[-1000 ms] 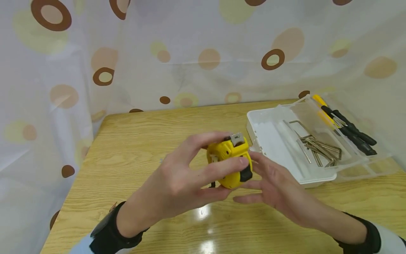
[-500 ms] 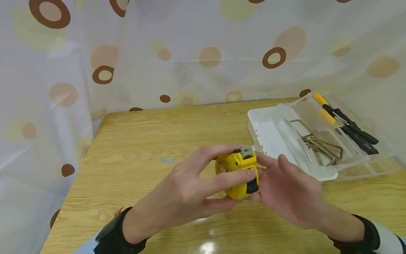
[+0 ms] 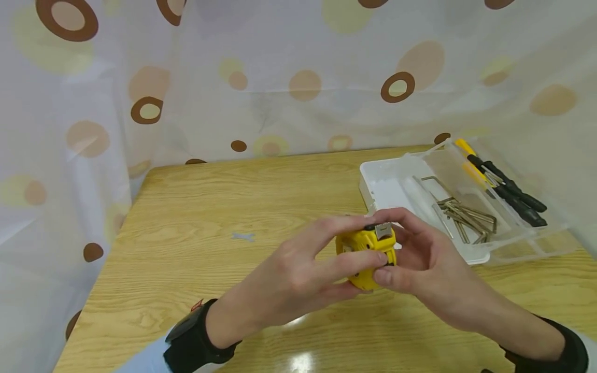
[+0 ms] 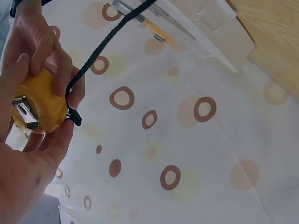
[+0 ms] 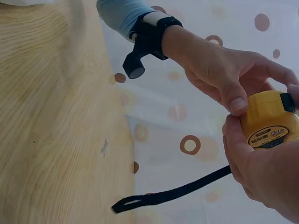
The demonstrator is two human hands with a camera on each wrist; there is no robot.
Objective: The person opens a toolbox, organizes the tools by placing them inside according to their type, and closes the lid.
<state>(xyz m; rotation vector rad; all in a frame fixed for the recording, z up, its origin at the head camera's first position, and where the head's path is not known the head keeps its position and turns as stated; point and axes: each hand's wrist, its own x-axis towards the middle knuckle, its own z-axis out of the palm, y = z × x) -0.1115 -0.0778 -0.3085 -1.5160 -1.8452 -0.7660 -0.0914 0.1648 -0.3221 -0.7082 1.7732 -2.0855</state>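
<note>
Above the table, a yellow tape measure (image 3: pixel 356 241) with black parts is held between both hands. My left hand (image 3: pixel 298 269) grips it from the left side, with one finger lying across its front. On the other side my right hand (image 3: pixel 438 264) holds it too, thumb against the case and fingers at its upper edge. The metal end hook (image 3: pixel 384 231) faces up. In the left wrist view a metal belt clip (image 4: pixel 25 112) shows on the case. A dark wrist cord (image 5: pixel 182 189) hangs from it in the right wrist view.
An open white box (image 3: pixel 389 178) with a clear lid stands at the right of the wooden table (image 3: pixel 196 207). Several hex keys (image 3: pixel 466 217) and screwdrivers (image 3: pixel 508 186) lie in it. A small grey wrench-shaped piece (image 3: pixel 243 237) is on the table. A dotted cloth (image 3: pixel 270 52) hangs behind.
The tape measure has moved right and slightly down in my left hand. My right hand, earlier spread beside it with straight fingers, has turned and taken hold of it.
</note>
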